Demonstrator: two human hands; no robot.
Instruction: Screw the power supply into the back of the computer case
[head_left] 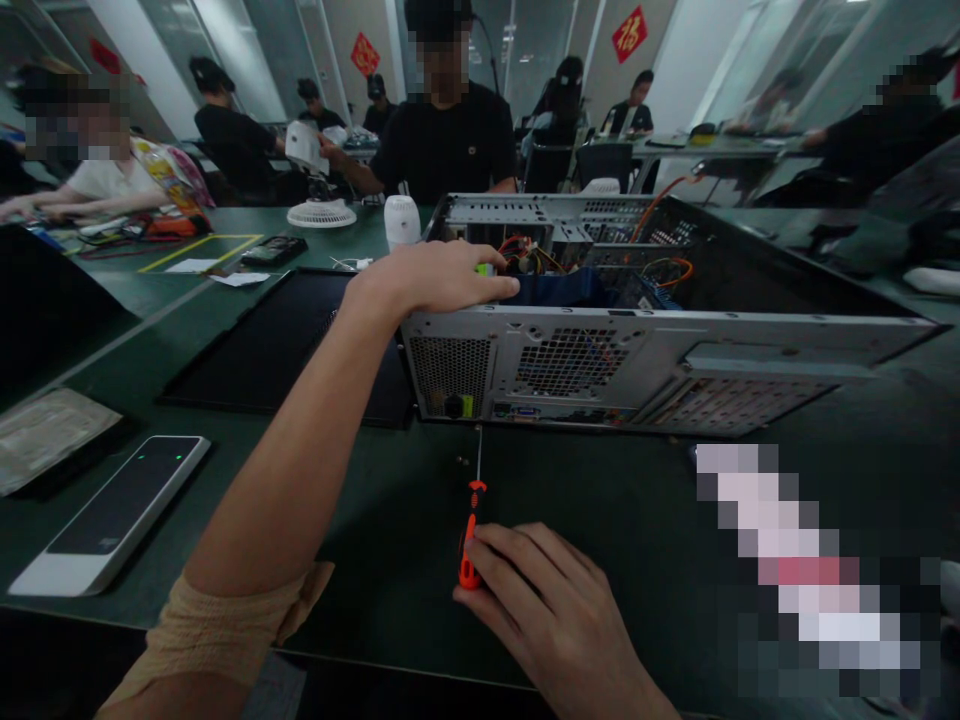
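Note:
A desktop computer case [660,350] lies on its side with its top open, showing coloured cables and a blue part inside. My left hand [435,275] rests over its near left edge, with the fingers stretched out above the inner parts; some fingertips are hidden. Below it, my right hand [551,590] pinches the handle of an orange and black screwdriver [472,540] between thumb and fingers. The screwdriver's shaft points away from me, its tip at the bottom edge of the case's back panel. Small screws [462,460] seem to lie just left of the shaft.
A black side panel [255,350] lies left of the case. Nearer stand a white device with a dark face [124,510] and a flat packet [52,435]. Behind are a white fan [321,212], a white cylinder [403,222] and a co-worker [450,130]. A blurred-out object lies right.

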